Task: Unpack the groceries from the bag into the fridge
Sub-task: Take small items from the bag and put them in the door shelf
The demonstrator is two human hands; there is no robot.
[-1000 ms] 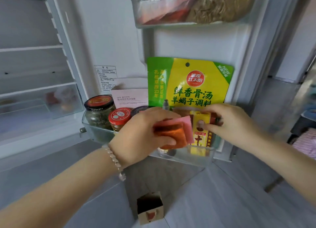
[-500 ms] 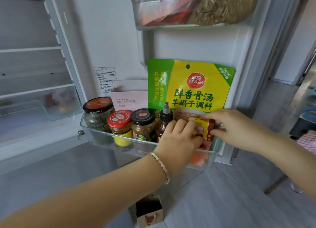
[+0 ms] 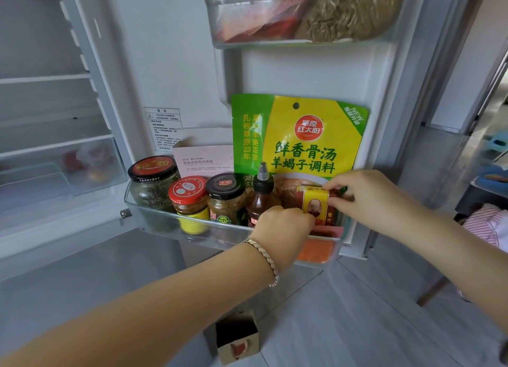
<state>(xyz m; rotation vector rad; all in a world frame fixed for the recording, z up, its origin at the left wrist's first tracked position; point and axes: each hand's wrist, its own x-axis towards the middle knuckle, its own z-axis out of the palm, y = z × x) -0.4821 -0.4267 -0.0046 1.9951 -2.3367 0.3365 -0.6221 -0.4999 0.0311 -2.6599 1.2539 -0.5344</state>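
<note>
floor (image 3: pixel 357 325): grey planks, lower frame | wall (image 3: pixel 472 50): white, upper right | striped cloth (image 3: pixel 486 223): lay right edge | light: soft daylight

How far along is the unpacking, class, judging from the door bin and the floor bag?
Done: jars, a yellow pouch and an orange packet sit in the door bin. In hand: the right hand pinches a small yellow-red packet at the bin's right end; the left hand reaches in beside it. Left: seating that packet; the paper bag looks too dark inside to judge.
</note>
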